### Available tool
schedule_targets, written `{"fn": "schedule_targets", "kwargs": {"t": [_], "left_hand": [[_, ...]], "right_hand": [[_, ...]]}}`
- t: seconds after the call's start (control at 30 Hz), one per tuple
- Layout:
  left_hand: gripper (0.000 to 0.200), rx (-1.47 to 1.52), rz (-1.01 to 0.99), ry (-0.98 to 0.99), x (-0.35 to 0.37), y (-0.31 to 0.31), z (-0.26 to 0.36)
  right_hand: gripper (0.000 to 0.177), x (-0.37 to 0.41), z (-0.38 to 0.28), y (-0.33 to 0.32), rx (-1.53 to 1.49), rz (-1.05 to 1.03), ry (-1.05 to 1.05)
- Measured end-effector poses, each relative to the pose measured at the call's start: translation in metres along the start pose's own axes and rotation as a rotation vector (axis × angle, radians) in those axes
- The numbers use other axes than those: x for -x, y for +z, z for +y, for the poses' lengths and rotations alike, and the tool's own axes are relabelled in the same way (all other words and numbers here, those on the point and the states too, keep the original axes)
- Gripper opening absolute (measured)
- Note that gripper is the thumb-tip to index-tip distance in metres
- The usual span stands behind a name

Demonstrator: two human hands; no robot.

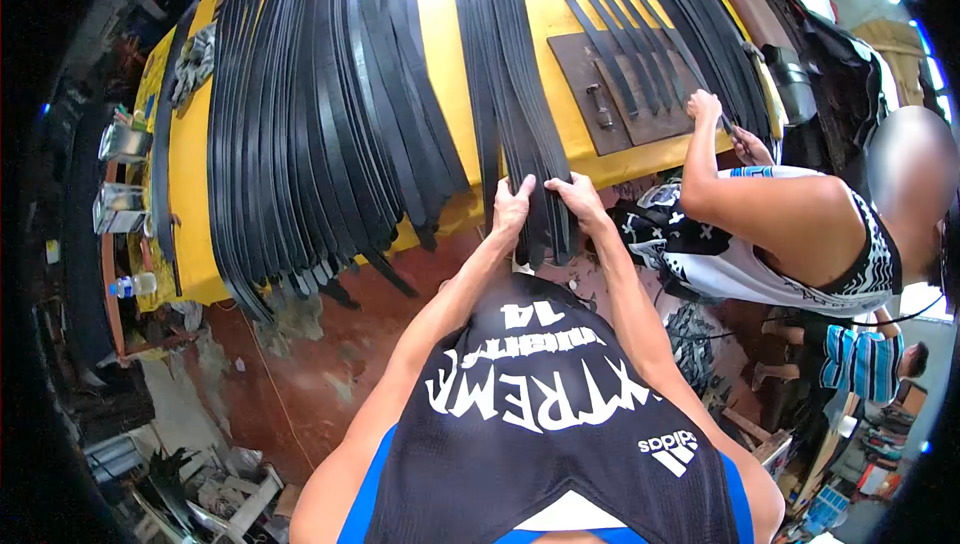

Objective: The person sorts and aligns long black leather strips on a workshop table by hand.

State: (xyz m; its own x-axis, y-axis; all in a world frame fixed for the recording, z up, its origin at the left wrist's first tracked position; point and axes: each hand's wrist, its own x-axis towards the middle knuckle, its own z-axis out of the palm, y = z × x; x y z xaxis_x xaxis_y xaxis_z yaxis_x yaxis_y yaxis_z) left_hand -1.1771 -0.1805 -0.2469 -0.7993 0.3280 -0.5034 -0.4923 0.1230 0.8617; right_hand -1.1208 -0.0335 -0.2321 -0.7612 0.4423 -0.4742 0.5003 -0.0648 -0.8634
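Head view gives us a yellow-covered surface, and we place everything by the brown board lying on it. Well to the left of the board spreads a broad pile of black strips, its ends hanging over the near edge. On the board's right side a co-worker leans in, hands on a dark strip.

Between the pile and the board, just beside the board's left edge and apart from it, runs our bundle of long black strips; its near ends hang past the edge of the surface, nearer to us than the board. To handle it well, we would judge, we should grip both sides with equal firmness, keep the strips flat and parallel, and tap their ends level before shifting them. A light, steady pull towards us should keep them from twisting; squeezing one side harder could make the inner strips slide out of line.

Our left hand is mostly closed, fingers curled round the bundle's left side with the thumb on top. Our right hand is closed about the right side, its thumb pointing inward across the strips; the fingertips beneath are hidden, so we cannot tell how deep they reach.

Smallest is a dark tool lying on the board's left part.
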Motion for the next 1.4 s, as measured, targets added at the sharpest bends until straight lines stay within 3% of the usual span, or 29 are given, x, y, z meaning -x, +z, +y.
{"fn": "schedule_targets", "kwargs": {"t": [0.1,0.17,0.33,0.4,0.43,0.47,0.53,0.67,0.83,1.07,1.13,1.17,1.4], "left_hand": [[0.059,-0.025,0.036,0.069,-0.005,0.006,-0.007],[0.059,-0.203,0.120,0.109,-0.004,0.009,-0.003],[0.062,-0.204,0.092,0.036,0.002,0.006,0.011],[0.066,-0.228,0.091,0.005,-0.002,0.006,0.002],[0.068,-0.245,0.118,-0.022,-0.005,0.007,-0.002],[0.069,-0.262,0.144,-0.050,-0.004,0.008,-0.001],[0.074,-0.271,0.148,-0.014,0.000,0.007,-0.001],[0.081,-0.316,0.217,0.004,0.005,0.012,0.004],[0.084,-0.526,0.163,-0.008,0.004,0.009,0.009],[0.090,-0.554,0.288,-0.036,0.016,0.022,0.023],[0.095,-0.572,0.314,0.004,0.019,0.027,0.025],[0.095,-0.564,0.321,-0.015,0.019,0.028,0.026],[0.087,-0.577,0.376,0.034,0.015,0.027,0.015]], "right_hand": [[0.025,-0.003,-0.005,-0.007,-0.079,-0.063,0.070],[0.026,-0.002,-0.008,-0.005,-0.140,-0.085,0.082],[0.029,0.004,-0.008,0.000,-0.291,-0.105,0.114],[0.028,0.005,-0.007,0.004,-0.216,-0.080,0.084],[0.040,0.006,-0.007,0.004,-0.224,-0.069,0.144],[0.040,0.006,-0.003,0.007,-0.230,-0.074,0.144],[0.048,0.005,0.002,0.012,0.001,0.024,-0.002],[0.059,0.012,-0.007,0.015,0.143,0.097,-0.016],[0.055,-0.009,0.022,0.015,0.063,0.034,-0.057],[0.049,-0.018,0.035,0.017,0.103,0.109,-0.124],[0.034,-0.021,0.037,0.017,0.192,0.112,-0.167],[0.049,-0.022,0.035,0.016,0.220,0.086,-0.181],[0.053,-0.006,0.018,0.018,0.411,0.156,-0.206]]}}
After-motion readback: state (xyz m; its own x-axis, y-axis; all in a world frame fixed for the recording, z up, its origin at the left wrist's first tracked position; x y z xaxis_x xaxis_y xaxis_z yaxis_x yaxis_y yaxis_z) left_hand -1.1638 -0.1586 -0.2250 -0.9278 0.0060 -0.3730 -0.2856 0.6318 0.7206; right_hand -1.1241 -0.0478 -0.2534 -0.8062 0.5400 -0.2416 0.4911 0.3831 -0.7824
